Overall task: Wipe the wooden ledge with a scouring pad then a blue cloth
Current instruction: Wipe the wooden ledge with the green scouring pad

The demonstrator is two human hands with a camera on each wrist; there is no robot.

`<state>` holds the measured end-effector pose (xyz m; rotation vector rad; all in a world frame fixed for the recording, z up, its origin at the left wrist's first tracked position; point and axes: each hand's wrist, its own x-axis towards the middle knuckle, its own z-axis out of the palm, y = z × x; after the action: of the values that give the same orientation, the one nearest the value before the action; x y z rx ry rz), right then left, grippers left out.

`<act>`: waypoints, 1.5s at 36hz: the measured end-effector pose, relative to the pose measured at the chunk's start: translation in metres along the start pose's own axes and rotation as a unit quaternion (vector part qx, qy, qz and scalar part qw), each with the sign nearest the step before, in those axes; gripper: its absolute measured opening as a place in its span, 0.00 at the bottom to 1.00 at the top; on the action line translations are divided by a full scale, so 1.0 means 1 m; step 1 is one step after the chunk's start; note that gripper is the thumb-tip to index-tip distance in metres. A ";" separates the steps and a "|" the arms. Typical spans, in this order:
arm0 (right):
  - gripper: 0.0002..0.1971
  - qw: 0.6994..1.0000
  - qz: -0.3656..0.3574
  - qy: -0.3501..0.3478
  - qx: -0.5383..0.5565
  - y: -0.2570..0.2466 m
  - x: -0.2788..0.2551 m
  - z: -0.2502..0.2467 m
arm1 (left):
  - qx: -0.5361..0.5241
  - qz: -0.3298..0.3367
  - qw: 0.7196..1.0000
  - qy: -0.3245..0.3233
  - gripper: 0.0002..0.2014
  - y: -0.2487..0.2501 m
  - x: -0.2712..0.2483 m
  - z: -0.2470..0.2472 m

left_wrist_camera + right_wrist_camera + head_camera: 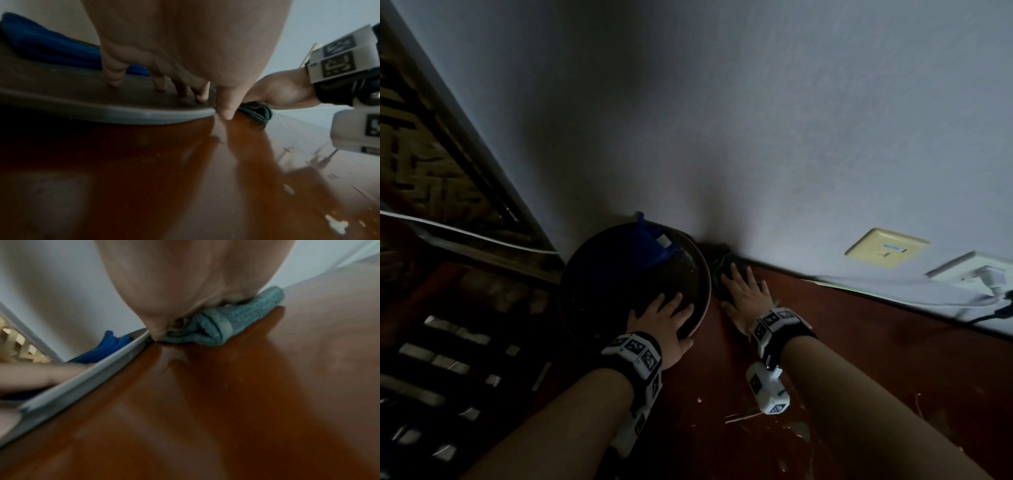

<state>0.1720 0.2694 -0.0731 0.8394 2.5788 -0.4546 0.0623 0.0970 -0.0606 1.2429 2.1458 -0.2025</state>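
The reddish wooden ledge (859, 342) (185, 162) (226, 386) runs along a pale wall. My right hand (744, 291) (180, 308) (283, 92) presses flat on a folded teal-blue cloth (236, 321) (719, 270) (257, 110) against the wall. Just to its left stands a dark round plate (602, 274) (82, 97) (82, 386). A dark blue pad-like thing (650, 246) (51, 47) (109, 347) lies on the plate's far side. My left hand (664, 315) (193, 100) (30, 376) rests spread on the plate's near rim, thumb down beside the rim on the wood.
A yellow wall plate (887, 248) and a white socket (976, 270) with a dark cable (996, 311) sit at the right. Pale flakes (743, 416) dot the ledge near me. A woven panel (431, 154) stands at the left, where the ledge drops away.
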 end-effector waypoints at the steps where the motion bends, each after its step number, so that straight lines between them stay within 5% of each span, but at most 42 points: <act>1: 0.31 1.000 -0.014 0.002 -0.004 0.000 -0.004 0.004 | 0.001 -0.001 1.000 -0.002 0.32 0.000 0.000 0.002; 11: 0.41 0.994 -0.072 -0.074 0.046 0.043 -0.034 -0.007 | -0.001 -0.007 0.999 -0.045 0.31 0.001 0.004 0.006; 15: 0.28 0.954 0.022 0.058 0.293 0.060 -0.025 -0.022 | 0.002 -0.011 0.999 -0.046 0.31 0.002 0.004 0.006; 18: 0.28 0.944 0.083 0.145 0.285 0.065 -0.019 -0.035 | 0.003 -0.012 0.999 -0.044 0.31 0.002 0.004 0.007; 21: 0.30 0.940 0.127 0.156 0.277 0.050 -0.012 -0.038 | 0.002 -0.010 0.999 -0.046 0.31 0.001 0.005 0.008; 25: 0.35 0.993 0.060 0.035 0.097 0.015 0.005 -0.014 | 0.001 -0.009 0.999 -0.050 0.31 0.000 0.005 0.006; 29: 0.34 0.999 0.028 0.001 0.026 -0.010 0.005 0.003 | 0.006 -0.007 0.998 -0.065 0.31 0.000 0.005 0.001; 40: 0.35 0.987 -0.142 -0.055 0.048 0.006 -0.061 0.015 | 0.003 -0.010 0.998 -0.056 0.29 0.000 0.004 0.001; 44: 0.32 0.970 -0.173 -0.083 0.148 0.024 -0.073 0.009 | 0.001 -0.007 0.998 -0.056 0.29 0.000 0.003 -0.001; 47: 0.24 0.966 -0.057 -0.001 0.252 0.030 -0.074 -0.001 | -0.015 0.004 0.998 -0.057 0.29 -0.003 0.001 -0.006; 50: 0.14 0.885 0.022 0.070 0.460 0.039 -0.065 -0.017 | -0.021 0.004 0.999 -0.049 0.31 -0.007 -0.005 -0.011; 54: 0.32 0.939 0.042 0.166 0.300 0.066 -0.046 -0.025 | 0.003 -0.017 0.998 -0.061 0.33 -0.019 -0.015 -0.011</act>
<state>0.2401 0.3080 -0.0419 1.3168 2.7146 -1.2028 0.0471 0.0810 -0.0460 1.1674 2.0642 -0.2916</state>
